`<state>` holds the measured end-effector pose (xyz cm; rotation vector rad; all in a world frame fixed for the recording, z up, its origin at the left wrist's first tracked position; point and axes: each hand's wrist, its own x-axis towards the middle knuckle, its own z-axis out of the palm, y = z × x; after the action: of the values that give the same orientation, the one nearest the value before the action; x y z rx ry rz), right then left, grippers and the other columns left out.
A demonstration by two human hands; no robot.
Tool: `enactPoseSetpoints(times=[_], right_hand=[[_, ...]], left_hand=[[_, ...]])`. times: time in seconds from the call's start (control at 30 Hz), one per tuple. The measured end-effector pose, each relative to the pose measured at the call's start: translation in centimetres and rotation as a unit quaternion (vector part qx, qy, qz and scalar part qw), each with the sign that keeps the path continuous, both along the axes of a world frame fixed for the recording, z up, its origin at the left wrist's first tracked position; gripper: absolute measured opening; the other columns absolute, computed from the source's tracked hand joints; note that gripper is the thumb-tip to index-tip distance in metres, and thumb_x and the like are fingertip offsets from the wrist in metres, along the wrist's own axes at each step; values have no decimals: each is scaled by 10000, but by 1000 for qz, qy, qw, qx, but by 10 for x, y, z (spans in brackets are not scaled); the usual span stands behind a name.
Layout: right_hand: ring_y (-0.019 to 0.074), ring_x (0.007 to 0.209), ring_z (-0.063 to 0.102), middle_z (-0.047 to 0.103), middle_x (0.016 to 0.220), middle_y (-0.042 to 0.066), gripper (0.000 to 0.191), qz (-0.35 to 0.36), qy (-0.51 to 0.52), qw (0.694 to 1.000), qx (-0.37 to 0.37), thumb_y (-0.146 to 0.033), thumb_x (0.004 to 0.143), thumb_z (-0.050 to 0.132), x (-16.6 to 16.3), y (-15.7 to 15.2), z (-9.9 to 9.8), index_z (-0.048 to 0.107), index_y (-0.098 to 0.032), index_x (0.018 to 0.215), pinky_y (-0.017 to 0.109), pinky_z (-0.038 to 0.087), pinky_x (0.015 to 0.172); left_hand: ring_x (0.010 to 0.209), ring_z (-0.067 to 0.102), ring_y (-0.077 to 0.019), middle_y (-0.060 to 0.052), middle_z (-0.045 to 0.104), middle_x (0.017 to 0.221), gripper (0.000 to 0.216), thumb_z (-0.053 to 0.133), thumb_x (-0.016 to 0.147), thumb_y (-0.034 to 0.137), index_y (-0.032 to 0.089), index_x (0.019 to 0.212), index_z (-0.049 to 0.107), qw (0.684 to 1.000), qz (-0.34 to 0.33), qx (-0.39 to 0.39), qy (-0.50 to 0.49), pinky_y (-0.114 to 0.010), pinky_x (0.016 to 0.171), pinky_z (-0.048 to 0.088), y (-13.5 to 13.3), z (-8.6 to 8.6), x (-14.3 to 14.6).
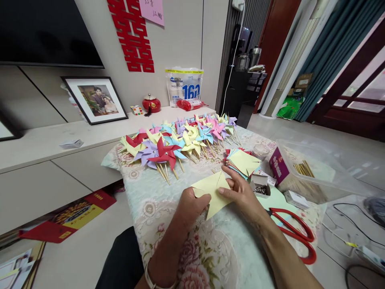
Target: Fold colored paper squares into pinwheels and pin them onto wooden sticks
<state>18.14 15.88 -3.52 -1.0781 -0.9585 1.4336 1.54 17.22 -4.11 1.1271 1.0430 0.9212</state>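
A pale yellow paper square (214, 192) with slits cut in from its corners is held just over the floral tablecloth. My left hand (192, 204) grips its left side, thumb on top and the other fingers mostly hidden below. My right hand (239, 190) pinches the right side with the thumb on the paper, its index finger stretched along the upper edge. Beyond my right hand lies a stack of cut paper squares (243, 161) in yellow, red and blue. A small open box of metal fasteners (261, 188) sits right of that hand.
Many finished paper pinwheels (167, 154) on sticks cover the far side of the table. At right are red-handled scissors (296, 230), a clear plastic bin (331, 176) with wooden sticks (304, 168), and a small white box (296, 199). A white cabinet (87, 138) stands behind.
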Motion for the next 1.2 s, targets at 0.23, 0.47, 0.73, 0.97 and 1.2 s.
enactPoseSetpoints(times=[0.23, 0.47, 0.73, 0.97, 1.2], right_hand=[[242, 910, 700, 726, 1098, 70, 995, 35, -34, 999, -14, -262, 627, 856, 0, 0, -4, 361, -202, 1488, 339, 545, 773], [195, 858, 648, 677, 1005, 19, 840, 26, -157, 987, 14, -195, 636, 798, 2, 1, -6, 486, -185, 1416, 269, 517, 695], [245, 973, 675, 706, 1149, 77, 794, -19, -83, 996, -1, -196, 607, 787, -3, 2, -9, 522, -163, 1355, 319, 542, 780], [261, 908, 708, 742, 1091, 93, 789, -66, 28, 997, -27, -226, 552, 829, -16, 1, -8, 532, -164, 1281, 341, 541, 767], [231, 806, 698, 757, 962, 57, 742, -60, 61, 996, -36, -210, 507, 853, -24, -1, -1, 560, -161, 1187, 317, 523, 729]], left_hand=[[419, 391, -95, 53, 515, 434, 83, 589, 621, 198, 181, 546, 622, 1000, -8, -6, 29, -225, 443, 317, 1, 1, 1], [493, 496, -123, 29, 607, 538, 67, 613, 612, 167, 170, 626, 678, 999, -23, -16, 43, -227, 473, 383, 1, -4, 2], [597, 627, -156, -11, 722, 678, 309, 705, 617, 228, 132, 907, 749, 995, -11, -44, -88, -255, 609, 497, -3, -2, 3], [749, 707, -230, -79, 778, 807, 408, 766, 593, 262, 106, 970, 752, 990, 34, -35, -132, -329, 750, 545, -3, -8, 8], [688, 664, -199, -46, 758, 765, 259, 746, 624, 247, 139, 857, 781, 994, 94, 55, -13, -269, 633, 516, 0, -9, 2]])
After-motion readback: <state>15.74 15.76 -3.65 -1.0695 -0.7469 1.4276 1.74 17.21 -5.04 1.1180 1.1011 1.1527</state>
